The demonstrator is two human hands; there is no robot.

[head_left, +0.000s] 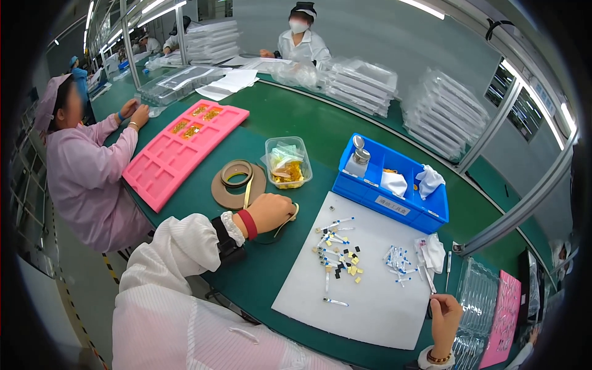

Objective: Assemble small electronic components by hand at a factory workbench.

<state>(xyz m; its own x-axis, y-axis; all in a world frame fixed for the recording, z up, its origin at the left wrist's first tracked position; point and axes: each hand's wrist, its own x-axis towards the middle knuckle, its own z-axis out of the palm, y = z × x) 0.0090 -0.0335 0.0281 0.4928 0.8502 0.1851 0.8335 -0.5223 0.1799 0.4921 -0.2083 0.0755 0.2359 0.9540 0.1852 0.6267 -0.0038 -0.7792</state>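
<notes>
My left hand [268, 214] is closed, palm down, over the green table beside the tape rolls. A tan strip of tape [296, 213] curves out at its fingertips, and the finger grip itself is partly hidden. Flat on the table lies a wide brown tape roll [220, 192] with a smaller roll [236, 174] on top. My right hand [445, 314] is pinched at the white mat's right edge, on what look like scissors [430, 282] with silver blades and a dark handle. On the white mat [364, 324] lie several small ribbon-like flex cables [336, 302] and black and yellow squares [351, 270].
Beyond the mat stands a blue divided box [364, 190] with a metal-topped bottle and white cloths. A clear tub [288, 143] holds yellow pieces. Left is a pink tray [154, 179], with a co-worker in pink beside it. Stacked clear trays [444, 111] line the back; more lie right.
</notes>
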